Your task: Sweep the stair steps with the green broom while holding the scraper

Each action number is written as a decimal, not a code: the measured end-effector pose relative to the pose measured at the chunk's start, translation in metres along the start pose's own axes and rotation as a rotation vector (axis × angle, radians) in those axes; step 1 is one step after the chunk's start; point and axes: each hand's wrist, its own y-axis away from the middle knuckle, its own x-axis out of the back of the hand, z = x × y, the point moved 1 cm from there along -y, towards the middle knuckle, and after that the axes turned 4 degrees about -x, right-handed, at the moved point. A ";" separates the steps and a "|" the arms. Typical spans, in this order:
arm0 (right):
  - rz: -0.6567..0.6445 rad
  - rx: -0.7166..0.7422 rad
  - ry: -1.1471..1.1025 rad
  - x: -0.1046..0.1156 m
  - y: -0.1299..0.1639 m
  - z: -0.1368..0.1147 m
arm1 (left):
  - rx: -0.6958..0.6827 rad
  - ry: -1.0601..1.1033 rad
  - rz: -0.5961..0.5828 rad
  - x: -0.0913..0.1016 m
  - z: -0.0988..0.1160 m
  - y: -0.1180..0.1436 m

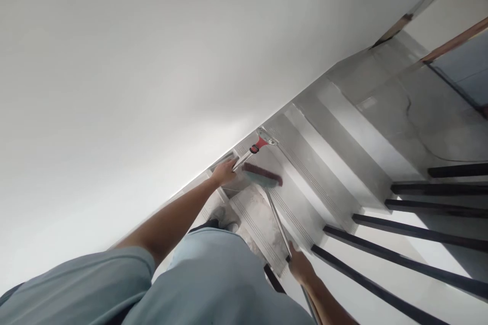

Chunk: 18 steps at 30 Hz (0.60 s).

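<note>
My left hand (224, 171) is closed around the metal handle of a floor scraper (260, 143). The scraper's red head and wide flat end lie close to the wall, over a stair step. My right hand (300, 264) grips the long metal pole of a broom (263, 175). Its reddish-brown bristles are beside the scraper, above the steps. Below my left hand is a grey, flat-sided thing (230, 190), partly hidden, whose kind I cannot make out. My shoes (221, 216) show on the stairs beneath me.
A white wall (133, 61) runs along the left of the stairs. Grey steps (328, 147) with grooved edges lead down to a landing (438, 106), where a thin cable lies. Dark railing bars (400, 259) line the right side. Whitish dust marks one tread (253, 208).
</note>
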 end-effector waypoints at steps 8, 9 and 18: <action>-0.012 0.103 -0.133 0.041 0.007 -0.013 | -0.030 0.009 0.003 0.002 0.000 0.001; -0.013 0.085 -0.196 0.033 0.018 0.000 | -0.031 0.012 0.008 0.002 -0.001 0.001; 0.022 -0.183 -0.150 -0.009 0.043 0.062 | -0.035 0.015 0.009 0.001 0.000 0.000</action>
